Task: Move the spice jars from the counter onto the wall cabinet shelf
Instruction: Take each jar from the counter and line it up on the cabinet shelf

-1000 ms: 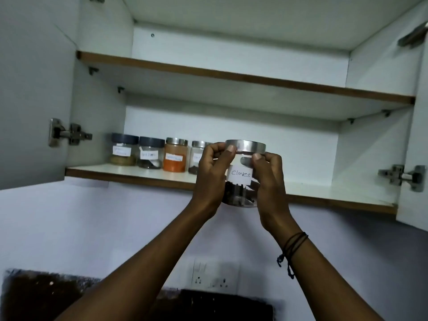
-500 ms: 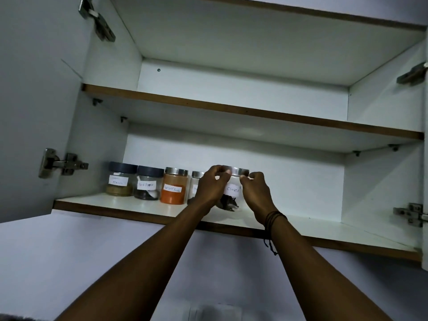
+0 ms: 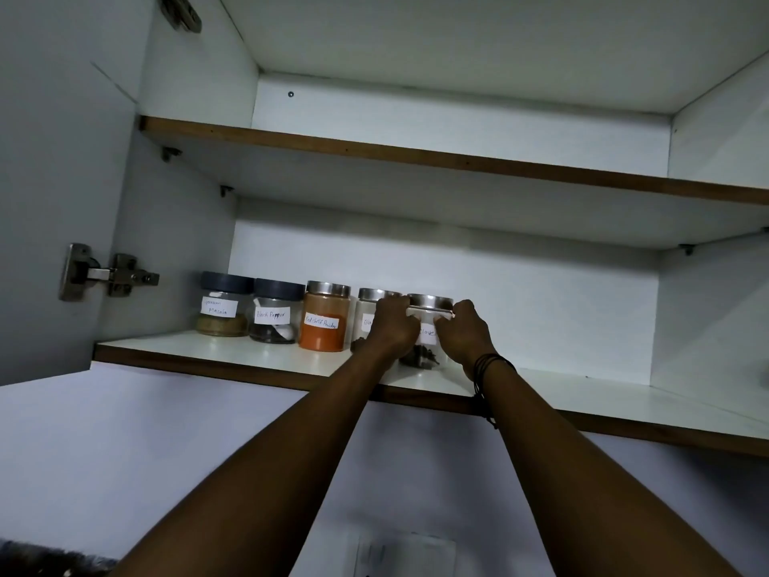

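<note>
- The cloves jar [image 3: 426,326], clear with a steel lid and a white paper label, stands on the lower shelf [image 3: 258,360] of the open wall cabinet, at the right end of a row of jars; dark cloves lie in its bottom.
- The left hand [image 3: 393,324] grips the jar's left side, fingers curled up to the lid rim.
- The right hand [image 3: 470,333] grips the right side the same way, so the jar sits clamped between both hands; a dark thread band [image 3: 489,366] circles that wrist.
- Just left of it, half hidden behind the left hand, stands a fourth steel-lidded jar [image 3: 368,310]; its label is mostly covered and I cannot tell whether the two jars touch.
- Next leftward is the red chilli powder jar [image 3: 324,318], full of orange powder, then the black pepper jar [image 3: 276,312] and the garam masala jar [image 3: 224,306], both with dark lids.
- To the right of the cloves jar the shelf runs bare to the cabinet's side wall.
- The upper shelf [image 3: 457,162] hangs well above the lids.
- A metal hinge [image 3: 104,272] holds the open door on the left.
- Below the cabinet, a wall socket [image 3: 405,553] shows dimly between the forearms.
</note>
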